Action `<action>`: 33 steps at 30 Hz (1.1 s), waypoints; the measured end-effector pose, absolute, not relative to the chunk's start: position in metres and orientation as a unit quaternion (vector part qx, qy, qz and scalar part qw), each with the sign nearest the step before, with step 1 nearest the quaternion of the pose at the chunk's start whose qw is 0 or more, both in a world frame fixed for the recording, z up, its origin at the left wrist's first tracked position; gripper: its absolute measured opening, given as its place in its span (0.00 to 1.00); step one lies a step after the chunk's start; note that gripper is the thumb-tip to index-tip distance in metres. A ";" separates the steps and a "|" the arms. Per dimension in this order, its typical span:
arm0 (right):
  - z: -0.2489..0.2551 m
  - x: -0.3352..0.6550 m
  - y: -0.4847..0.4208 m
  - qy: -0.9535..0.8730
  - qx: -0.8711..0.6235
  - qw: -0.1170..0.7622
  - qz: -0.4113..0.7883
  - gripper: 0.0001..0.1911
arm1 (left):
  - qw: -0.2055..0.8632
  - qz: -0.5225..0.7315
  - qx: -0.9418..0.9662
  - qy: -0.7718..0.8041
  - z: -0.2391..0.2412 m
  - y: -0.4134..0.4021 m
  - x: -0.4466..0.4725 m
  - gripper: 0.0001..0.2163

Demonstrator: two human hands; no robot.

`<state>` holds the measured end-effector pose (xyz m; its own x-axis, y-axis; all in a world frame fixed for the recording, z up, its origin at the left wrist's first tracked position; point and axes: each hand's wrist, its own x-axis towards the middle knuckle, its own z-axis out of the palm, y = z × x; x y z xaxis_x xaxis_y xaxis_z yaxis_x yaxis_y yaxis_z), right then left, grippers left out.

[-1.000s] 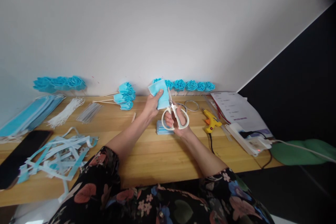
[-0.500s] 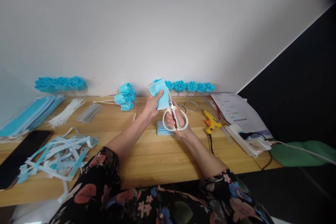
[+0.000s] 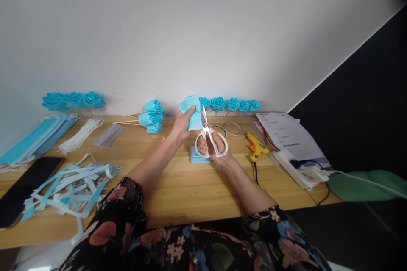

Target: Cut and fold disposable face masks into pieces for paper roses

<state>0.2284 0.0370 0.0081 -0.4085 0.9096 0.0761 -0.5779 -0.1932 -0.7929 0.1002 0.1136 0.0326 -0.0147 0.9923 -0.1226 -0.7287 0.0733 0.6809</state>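
My left hand (image 3: 183,123) pinches a folded light-blue piece of mask fabric (image 3: 191,114) and holds it up above the wooden table (image 3: 178,186). In my right hand (image 3: 213,147) is a pair of white-handled scissors (image 3: 210,139), fingers through the loops, blades pointing up along the right edge of the fabric. A small stack of cut blue pieces (image 3: 199,155) lies on the table just under both hands.
Blue fabric roses (image 3: 232,104) line the wall, more roses on sticks (image 3: 151,116) to the left. A yellow glue gun (image 3: 256,146), a power strip (image 3: 302,169) and papers (image 3: 284,131) lie right. Blue masks (image 3: 34,137), white ear loops (image 3: 79,135), offcut strips (image 3: 70,186) and a black phone (image 3: 23,188) lie left.
The blue fabric has turned a little in my left hand and sits slightly higher. The scissors have stayed by its right edge, blades shifted slightly.
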 end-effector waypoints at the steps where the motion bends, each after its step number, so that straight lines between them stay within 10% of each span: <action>1: 0.007 0.228 0.037 -0.393 -0.209 0.498 0.744 0.26 | 0.666 0.646 0.219 0.302 0.032 0.114 0.100 0.18; 33: 0.011 0.232 0.040 -0.396 -0.229 0.502 0.734 0.24 | 0.672 0.611 0.257 0.328 0.026 0.117 0.098 0.19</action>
